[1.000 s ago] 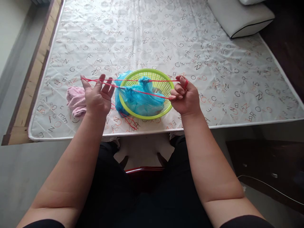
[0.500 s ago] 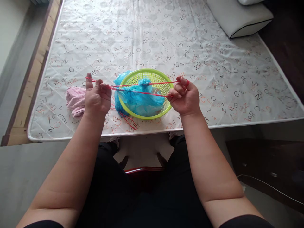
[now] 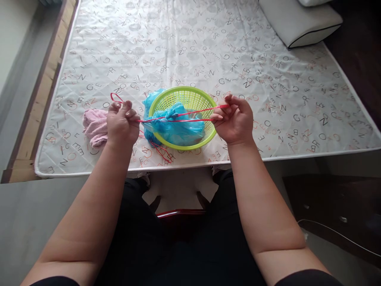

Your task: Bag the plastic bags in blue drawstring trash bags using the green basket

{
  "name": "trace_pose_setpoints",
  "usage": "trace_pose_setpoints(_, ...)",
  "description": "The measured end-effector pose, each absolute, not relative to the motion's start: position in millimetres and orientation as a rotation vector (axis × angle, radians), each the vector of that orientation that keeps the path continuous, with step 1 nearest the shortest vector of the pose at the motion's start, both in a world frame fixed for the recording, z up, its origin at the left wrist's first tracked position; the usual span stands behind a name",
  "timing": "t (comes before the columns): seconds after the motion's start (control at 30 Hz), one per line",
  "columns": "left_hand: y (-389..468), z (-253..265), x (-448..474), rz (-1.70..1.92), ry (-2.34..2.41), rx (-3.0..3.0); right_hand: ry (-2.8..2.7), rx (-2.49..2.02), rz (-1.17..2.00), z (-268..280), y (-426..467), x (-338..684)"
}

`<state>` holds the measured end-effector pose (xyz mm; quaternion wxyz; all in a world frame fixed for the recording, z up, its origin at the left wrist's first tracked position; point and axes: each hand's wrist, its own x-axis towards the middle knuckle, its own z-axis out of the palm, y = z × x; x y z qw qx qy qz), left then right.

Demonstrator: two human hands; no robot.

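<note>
My left hand (image 3: 122, 124) is closed on a red drawstring (image 3: 196, 112), with a small loop of it sticking up above the fingers. Two strands run taut to the right, where my right hand (image 3: 235, 119) grips the other end in bent fingers. Below the strands, a blue plastic bag (image 3: 184, 129) lies in a lime-green basket (image 3: 182, 147), its gathered top pulled toward my left hand. More blue plastic hangs over the basket's left side, and a loose red string lies on the mattress in front of it.
Left of the basket lies a crumpled pink cloth (image 3: 95, 128), partly behind my left hand. The letter-printed mattress (image 3: 297, 95) ends just in front of me. A white pillow (image 3: 303, 24) rests at the far right, and a wooden frame (image 3: 44, 83) edges the left.
The drawstring has slipped off my raised left finger, which is now folded in, leaving a free loop. The bag's gathered top has shifted left and down. My right fingers have moved slightly on the string.
</note>
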<state>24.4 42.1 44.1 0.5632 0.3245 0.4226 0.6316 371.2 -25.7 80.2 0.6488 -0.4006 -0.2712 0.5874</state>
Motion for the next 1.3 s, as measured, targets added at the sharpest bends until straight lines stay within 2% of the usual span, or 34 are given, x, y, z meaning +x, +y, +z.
trace_pose_setpoints(0.13, 25.5, 68.1, 49.2, 1.407, 1.017, 0.803, -0.593, -0.919, 1.242, 92.8, -28.8, 366.5)
trace_pose_setpoints(0.37, -1.7, 86.0, 92.0, 0.95, 1.131, 1.023, -0.488, -0.806, 1.082, 88.5, -25.3, 372.7)
trace_pose_setpoints(0.63, -15.4, 89.4, 99.7, 1.016, 1.083, 1.332, -0.845, -1.001, 1.068, 108.3, -35.1, 333.3)
trace_pose_setpoints(0.77, -38.4, 96.6, 121.2, 1.012, 0.979, 1.49, -0.874, -0.938, 1.153, 121.4, -45.1, 308.7)
trace_pose_setpoints(0.97, -54.4, 98.7, 137.7, 0.812, 0.759, 1.534, -1.143, -0.983, 1.121, 128.9, -56.7, 289.4)
trace_pose_setpoints(1.3, -54.1, 84.5, 139.9, 0.696, 0.762, 1.68, -1.298, -0.845, 1.126, 128.4, -60.2, 287.8)
